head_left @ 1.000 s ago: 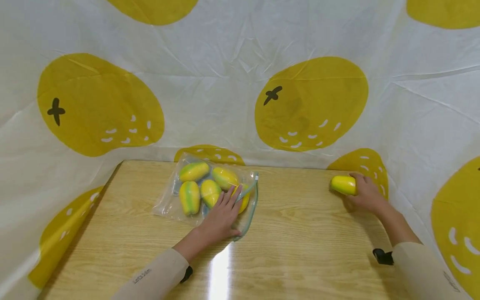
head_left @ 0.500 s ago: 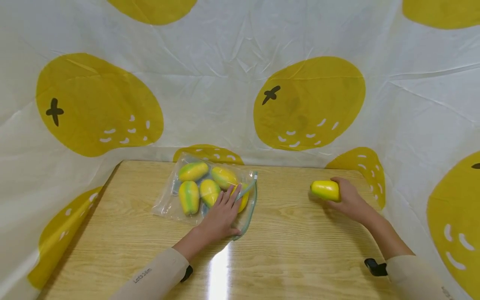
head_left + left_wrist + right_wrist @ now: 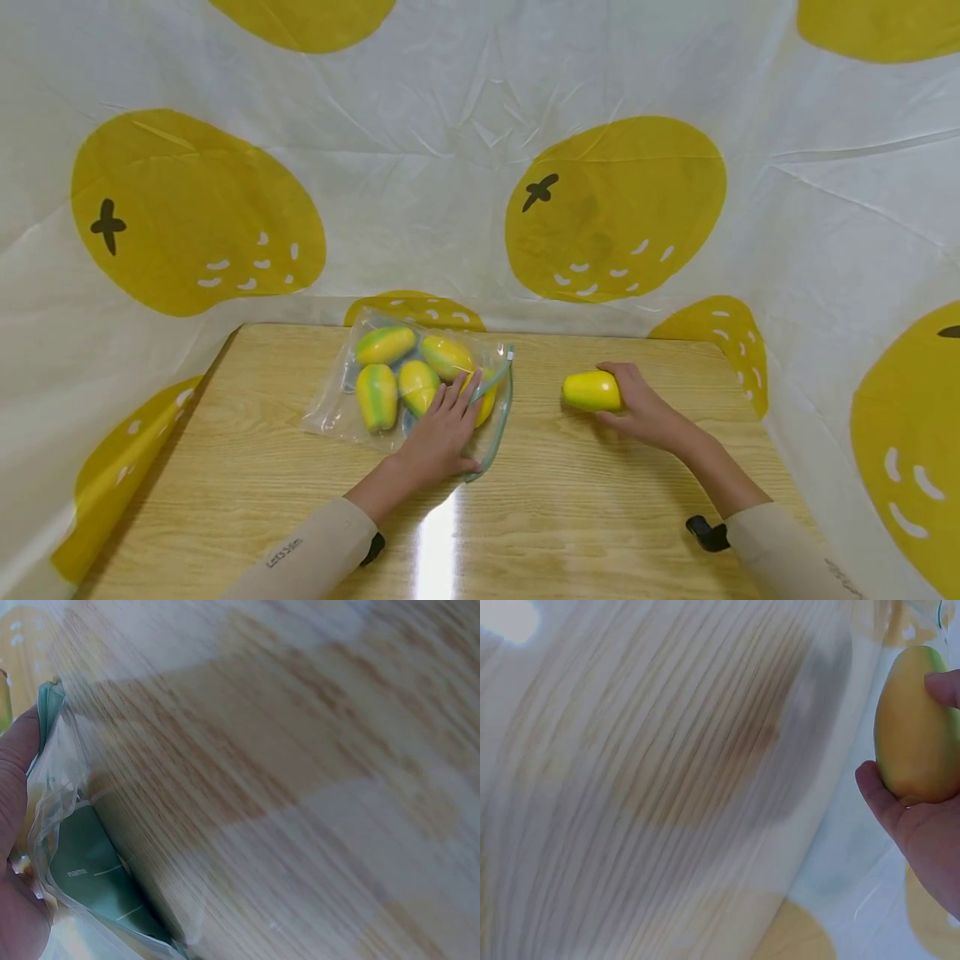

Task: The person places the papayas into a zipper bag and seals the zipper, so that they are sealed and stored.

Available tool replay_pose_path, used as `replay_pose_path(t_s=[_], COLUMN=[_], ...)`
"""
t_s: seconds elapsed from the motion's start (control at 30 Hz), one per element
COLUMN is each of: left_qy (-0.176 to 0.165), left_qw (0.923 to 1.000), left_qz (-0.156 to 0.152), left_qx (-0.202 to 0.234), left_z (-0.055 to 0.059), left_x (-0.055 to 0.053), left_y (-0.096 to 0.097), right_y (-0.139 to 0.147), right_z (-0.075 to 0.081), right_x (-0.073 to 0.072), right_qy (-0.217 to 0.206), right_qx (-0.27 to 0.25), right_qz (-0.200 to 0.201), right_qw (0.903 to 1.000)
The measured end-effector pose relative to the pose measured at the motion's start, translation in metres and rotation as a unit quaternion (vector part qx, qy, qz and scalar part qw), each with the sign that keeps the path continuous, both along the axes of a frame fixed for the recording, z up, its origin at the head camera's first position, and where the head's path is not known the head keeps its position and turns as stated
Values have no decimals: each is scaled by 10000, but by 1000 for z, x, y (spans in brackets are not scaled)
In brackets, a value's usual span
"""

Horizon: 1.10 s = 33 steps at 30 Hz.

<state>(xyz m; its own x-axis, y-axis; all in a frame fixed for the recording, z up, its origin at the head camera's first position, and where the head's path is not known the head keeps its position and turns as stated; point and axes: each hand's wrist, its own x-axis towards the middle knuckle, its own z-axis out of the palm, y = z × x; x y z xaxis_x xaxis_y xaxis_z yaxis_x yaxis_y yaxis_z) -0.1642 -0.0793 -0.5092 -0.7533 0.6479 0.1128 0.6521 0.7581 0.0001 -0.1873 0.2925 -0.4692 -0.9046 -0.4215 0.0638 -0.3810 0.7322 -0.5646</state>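
Note:
My right hand (image 3: 647,412) grips a yellow-green papaya (image 3: 590,392) just above the table, right of the bag; its thumb and a finger lie round the fruit (image 3: 915,735) in the right wrist view. A clear zip bag (image 3: 330,410) lies flat with several similar papayas (image 3: 377,397) inside. My left hand (image 3: 437,433) rests on its right part with fingers straight and spread, partly covering one papaya. In the left wrist view the thumb (image 3: 15,761) touches the green zip strip (image 3: 49,709), and a green label (image 3: 94,862) shows on the bag.
The wooden table (image 3: 600,517) ends at a white cloth (image 3: 420,208) printed with yellow fruit, which hangs behind it and at both sides. The bag's green-edged mouth (image 3: 504,417) faces right, toward the held papaya. Light glares off the table's near middle.
My right hand has carried the papaya leftward from the table's far right, closer to the bag. The left hand and the bag have stayed in place.

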Motion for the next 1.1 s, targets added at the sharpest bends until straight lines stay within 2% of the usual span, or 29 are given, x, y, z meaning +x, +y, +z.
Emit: replay_pose_path(t_s=[0.3,0.53,0.67,0.87,1.1], left_qy=[94,97,101,15,151], left_qw=[9999,9999,9999,10000,9998], left_qz=[17,51,77,81,-41], left_qx=[-74,-129,-102,-7,-76], left_z=[-2,-3,-3,-1,1], left_x=[-1,-1,0,2,2], left_y=[0,1,1,1,0], right_y=[-40,-63,-71,-80,-87], right_z=[-8,-9,-10,-11,-11], right_x=[-7,-11,-13,-17,-21], right_qy=[-228,-188,-110,-70,-200], right_qx=[-88,-58,48,110,-35], right_qz=[325,951,1172,1346,1202], right_qw=[9992,9953,9930,9908,9925])
